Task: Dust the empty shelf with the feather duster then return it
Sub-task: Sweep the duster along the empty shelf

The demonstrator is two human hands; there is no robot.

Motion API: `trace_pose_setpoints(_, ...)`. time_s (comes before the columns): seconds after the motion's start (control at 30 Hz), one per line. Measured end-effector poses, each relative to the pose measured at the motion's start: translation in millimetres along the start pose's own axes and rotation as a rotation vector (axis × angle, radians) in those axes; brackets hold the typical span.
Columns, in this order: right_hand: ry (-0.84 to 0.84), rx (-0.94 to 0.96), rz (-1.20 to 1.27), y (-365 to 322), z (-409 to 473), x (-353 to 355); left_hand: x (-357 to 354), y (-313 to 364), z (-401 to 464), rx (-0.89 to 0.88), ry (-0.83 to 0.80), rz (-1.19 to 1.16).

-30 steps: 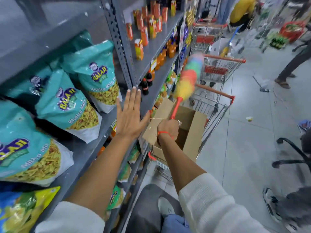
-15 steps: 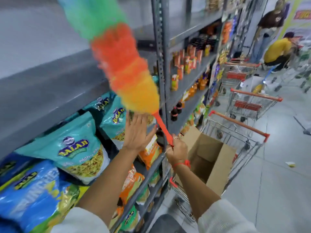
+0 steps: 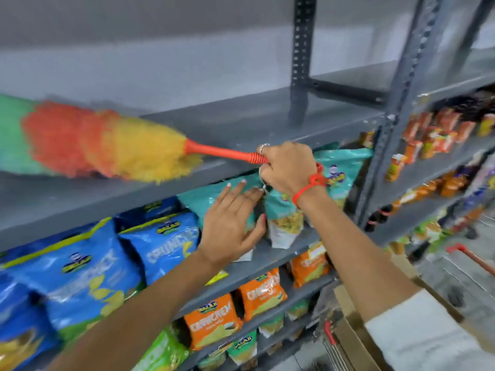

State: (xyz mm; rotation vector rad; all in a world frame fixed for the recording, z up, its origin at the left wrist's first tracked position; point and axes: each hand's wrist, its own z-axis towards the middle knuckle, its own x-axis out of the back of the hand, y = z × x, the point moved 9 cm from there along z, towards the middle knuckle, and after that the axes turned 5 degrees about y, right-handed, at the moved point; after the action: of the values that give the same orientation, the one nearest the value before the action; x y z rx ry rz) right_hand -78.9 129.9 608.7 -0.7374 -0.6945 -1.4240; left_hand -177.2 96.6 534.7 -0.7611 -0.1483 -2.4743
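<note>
The feather duster (image 3: 88, 143) has a fluffy green, red and yellow head and an orange handle. It lies flat across the empty grey shelf (image 3: 241, 124), head to the left. My right hand (image 3: 288, 167), with a red thread at the wrist, is shut on the ribbed end of the handle at the shelf's front edge. My left hand (image 3: 230, 223) is flat and spread, fingers apart, resting on a teal snack bag (image 3: 203, 199) on the shelf below.
Blue snack bags (image 3: 80, 271) fill the shelf below at the left, orange bags (image 3: 211, 319) the rows under that. A grey upright post (image 3: 396, 103) divides off a rack of small orange packs (image 3: 439, 135). A cardboard box (image 3: 356, 336) and a red-handled cart (image 3: 468, 255) stand at the lower right.
The duster has swung from upright down onto the empty shelf, head pointing left. My view rose to that shelf. My left hand stays spread on the bags below.
</note>
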Motion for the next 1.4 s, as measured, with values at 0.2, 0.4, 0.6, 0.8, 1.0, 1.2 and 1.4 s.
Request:
trace_pose_setpoints(0.2, -0.046, 0.203, 0.065, -76, 67, -1, 91, -77, -24, 0.172, 0.091, 0.304)
trace_pose_setpoints(0.4, -0.119, 0.362, 0.2, -153, 96, -16, 142, -116, -54, 0.365, 0.122, 0.593)
trace_pose_setpoints(0.6, -0.146, 0.45, 0.217, -197, 104, -22, 157, -138, -65, 0.424, 0.115, 0.753)
trace_pose_setpoints(0.8, -0.363, 0.404, 0.21, -207, 102, -41, 157, -139, -64, 0.393, 0.222, 0.713)
trace_pose_setpoints(1.0, -0.792, 0.471, 0.228, -212, 93, -57, 156, -141, -65, 0.39, 0.224, 0.703)
trace_pose_setpoints(1.2, -0.684, 0.743, 0.38, -257, 85, -45, 155, -139, -62, 0.381, 0.25, 0.72)
trace_pose_setpoints(1.4, -0.49, 0.672, 0.421, -256, 84, -43, 152, -134, -62, 0.318, 0.333, 0.756)
